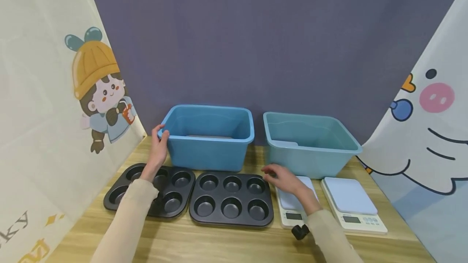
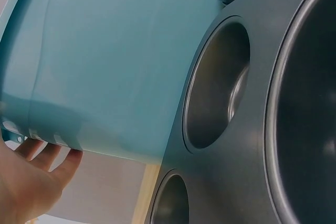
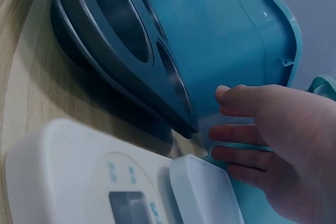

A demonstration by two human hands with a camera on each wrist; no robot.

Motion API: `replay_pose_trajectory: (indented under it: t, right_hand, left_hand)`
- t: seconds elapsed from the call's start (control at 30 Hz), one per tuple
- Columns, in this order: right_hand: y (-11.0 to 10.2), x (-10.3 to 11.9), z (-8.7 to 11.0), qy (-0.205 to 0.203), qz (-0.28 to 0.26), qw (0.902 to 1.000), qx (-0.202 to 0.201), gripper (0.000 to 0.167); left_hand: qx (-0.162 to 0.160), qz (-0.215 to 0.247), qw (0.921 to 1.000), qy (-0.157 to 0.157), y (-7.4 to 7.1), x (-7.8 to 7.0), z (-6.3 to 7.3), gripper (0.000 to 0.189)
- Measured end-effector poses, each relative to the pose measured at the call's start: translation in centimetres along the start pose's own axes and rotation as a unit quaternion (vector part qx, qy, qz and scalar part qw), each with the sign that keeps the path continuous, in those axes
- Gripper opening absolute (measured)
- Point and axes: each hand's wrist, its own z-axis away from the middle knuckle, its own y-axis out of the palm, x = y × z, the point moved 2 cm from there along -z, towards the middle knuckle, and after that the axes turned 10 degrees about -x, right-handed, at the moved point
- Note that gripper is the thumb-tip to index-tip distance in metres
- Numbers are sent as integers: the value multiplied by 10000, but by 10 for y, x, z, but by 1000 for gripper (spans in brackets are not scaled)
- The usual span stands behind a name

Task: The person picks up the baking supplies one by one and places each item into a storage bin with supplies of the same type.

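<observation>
Head view: the left hand [image 1: 158, 150] clamps fingers on a blue bin [image 1: 206, 153]; the right hand [image 1: 283, 177] (fingers apart) is near a muffin pan [image 1: 220, 195].

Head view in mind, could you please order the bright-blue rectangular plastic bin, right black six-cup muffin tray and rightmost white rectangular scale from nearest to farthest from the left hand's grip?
1. Blue bin: rear left, touched at its corner by the left hand's grip.
2. Right muffin tray: centre, in front of the bin.
3. Rightmost scale: far right.
</observation>
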Motion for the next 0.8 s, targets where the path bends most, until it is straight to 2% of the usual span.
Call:
replay_pose_trajectory:
  t: [0.2,0.37,0.47,0.6,0.67,0.8]
  right_hand:
    - [4,1,-4,16,-73,10000,29,36]
    - [12,-3,-7,-82,-18,9998,152,39]
    - [17,-4,-8,-57,-72,9996,258,40]
    - [19,-3,-7,-65,-38,9995,302,41]
    - [20,-2,-7,-102,22,9994,325,42]
    - [21,-1,-10,-141,240,9990,354,41]
  left_hand:
    - [-24,165,9999,40,0,-2,-2,49]
    - [-47,2,10000,-17,-3,25,-11,52]
    - [-41,-118,9999,-24,-3,31,-12,53]
    - [-43,-96,9999,-53,-2,32,-12,51]
    - [-115,-77,9999,36,0,38,-15,51]
    - [-189,-17,9997,170,1,39,-19,50]
